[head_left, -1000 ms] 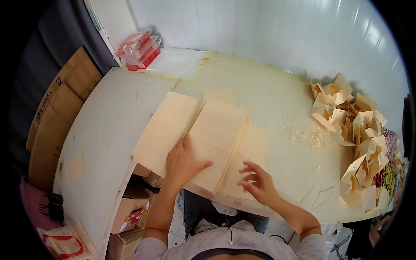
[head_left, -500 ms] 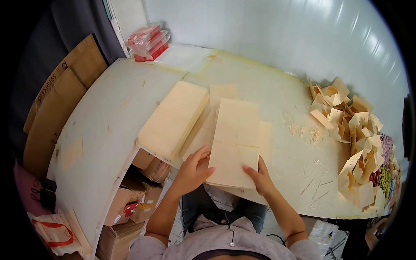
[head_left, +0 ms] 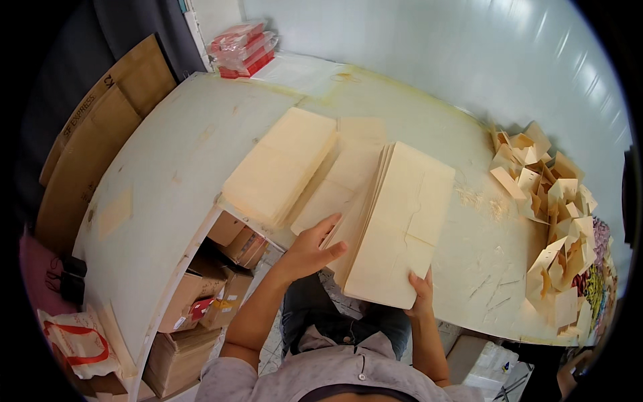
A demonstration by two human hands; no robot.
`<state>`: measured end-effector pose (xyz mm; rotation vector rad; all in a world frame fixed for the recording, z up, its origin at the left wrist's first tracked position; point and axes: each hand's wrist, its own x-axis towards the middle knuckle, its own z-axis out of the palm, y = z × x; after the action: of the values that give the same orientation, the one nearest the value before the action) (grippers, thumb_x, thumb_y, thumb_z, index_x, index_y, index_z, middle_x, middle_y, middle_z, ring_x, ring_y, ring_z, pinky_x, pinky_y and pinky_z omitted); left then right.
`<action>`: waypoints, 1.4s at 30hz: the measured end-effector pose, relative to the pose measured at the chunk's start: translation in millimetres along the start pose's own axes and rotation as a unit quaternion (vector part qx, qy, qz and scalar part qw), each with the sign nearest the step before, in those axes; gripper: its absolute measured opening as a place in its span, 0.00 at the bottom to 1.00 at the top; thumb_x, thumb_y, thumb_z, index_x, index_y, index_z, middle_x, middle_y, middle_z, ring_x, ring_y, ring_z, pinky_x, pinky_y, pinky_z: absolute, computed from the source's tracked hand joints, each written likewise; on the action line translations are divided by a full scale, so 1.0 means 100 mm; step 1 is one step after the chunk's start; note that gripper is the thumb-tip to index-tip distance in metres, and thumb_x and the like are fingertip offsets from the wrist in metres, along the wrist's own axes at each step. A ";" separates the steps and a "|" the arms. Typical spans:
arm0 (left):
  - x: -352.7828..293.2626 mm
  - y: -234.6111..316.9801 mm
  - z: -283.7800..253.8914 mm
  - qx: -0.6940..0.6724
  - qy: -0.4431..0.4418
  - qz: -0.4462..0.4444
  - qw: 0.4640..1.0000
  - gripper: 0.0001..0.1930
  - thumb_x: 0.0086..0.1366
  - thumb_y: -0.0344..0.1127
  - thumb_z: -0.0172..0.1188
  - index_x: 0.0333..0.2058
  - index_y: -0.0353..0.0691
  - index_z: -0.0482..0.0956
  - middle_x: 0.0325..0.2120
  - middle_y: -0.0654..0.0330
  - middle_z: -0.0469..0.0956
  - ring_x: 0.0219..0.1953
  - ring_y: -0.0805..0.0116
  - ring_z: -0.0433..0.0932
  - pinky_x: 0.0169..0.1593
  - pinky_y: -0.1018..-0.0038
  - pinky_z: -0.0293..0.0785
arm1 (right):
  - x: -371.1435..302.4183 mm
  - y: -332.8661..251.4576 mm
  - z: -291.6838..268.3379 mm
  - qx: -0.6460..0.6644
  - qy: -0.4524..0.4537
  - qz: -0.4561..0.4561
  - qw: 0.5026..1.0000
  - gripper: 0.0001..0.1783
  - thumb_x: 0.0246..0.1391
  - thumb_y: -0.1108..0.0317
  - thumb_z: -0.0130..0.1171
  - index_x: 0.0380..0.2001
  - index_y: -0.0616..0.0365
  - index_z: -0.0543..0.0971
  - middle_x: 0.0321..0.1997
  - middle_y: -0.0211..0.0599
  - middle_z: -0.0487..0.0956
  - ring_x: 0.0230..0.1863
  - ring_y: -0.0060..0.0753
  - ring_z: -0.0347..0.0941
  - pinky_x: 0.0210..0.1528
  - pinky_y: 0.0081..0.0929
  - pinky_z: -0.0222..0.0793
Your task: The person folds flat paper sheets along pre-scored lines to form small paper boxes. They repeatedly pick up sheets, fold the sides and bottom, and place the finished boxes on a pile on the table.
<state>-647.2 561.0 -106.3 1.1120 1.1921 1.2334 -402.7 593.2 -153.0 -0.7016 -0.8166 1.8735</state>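
Pale worktable (head_left: 161, 174) beneath, right hand (head_left: 422, 293) pinches cream card stack (head_left: 408, 214), likely flexible, best held edgewise; left hand's (head_left: 309, 253) grip unclear.

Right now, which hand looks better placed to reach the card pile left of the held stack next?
Probably the left hand: it is at the left edge of the held stack, nearer the card pile, while the right hand grips that stack's lower right corner.

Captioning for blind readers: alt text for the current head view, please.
The right hand holds a fanned stack of cream sheets, the left hand at its left edge, over a pale worktable. Another stack lies left, heaped folded card pieces right.
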 end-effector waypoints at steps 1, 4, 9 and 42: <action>0.05 0.02 0.03 0.010 -0.012 0.008 1.000 0.37 0.52 0.40 0.62 0.56 0.31 0.55 0.51 0.50 0.66 0.53 0.63 0.65 0.55 0.71 0.59 | -0.03 -0.04 0.00 -0.016 -0.001 -0.009 1.000 0.37 0.45 0.67 0.55 0.58 0.61 0.53 0.53 0.47 0.64 0.52 0.43 0.65 0.49 0.36 0.66; 0.17 0.20 0.23 0.081 -0.051 0.023 0.995 0.41 0.48 0.38 0.65 0.57 0.33 0.52 0.51 0.51 0.64 0.54 0.63 0.63 0.56 0.70 0.58 | -0.17 -0.17 -0.02 -0.142 -0.014 -0.055 0.988 0.36 0.46 0.65 0.55 0.56 0.63 0.54 0.52 0.49 0.63 0.54 0.43 0.61 0.52 0.37 0.61; 0.13 0.02 0.63 -0.085 -0.057 0.043 0.994 0.36 0.47 0.31 0.64 0.54 0.34 0.56 0.46 0.55 0.67 0.50 0.66 0.65 0.53 0.70 0.62 | -0.16 -0.31 -0.03 -0.516 0.036 -0.218 0.827 0.32 0.47 0.62 0.56 0.52 0.65 0.58 0.51 0.53 0.60 0.54 0.45 0.55 0.53 0.39 0.54; -0.58 -0.38 0.66 -0.162 -0.287 -0.188 0.925 0.33 0.40 0.28 0.61 0.50 0.29 0.63 0.41 0.51 0.72 0.44 0.60 0.72 0.47 0.69 0.68 | -0.78 -1.68 -0.46 -0.728 -0.101 -0.462 0.497 0.11 0.47 0.66 0.58 0.19 0.57 0.68 0.18 0.37 0.67 0.17 0.38 0.63 0.16 0.28 0.55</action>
<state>-577.2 503.2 -136.6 0.8570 0.6747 0.6995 -248.8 589.3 -40.8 -0.6585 -2.3426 -0.1312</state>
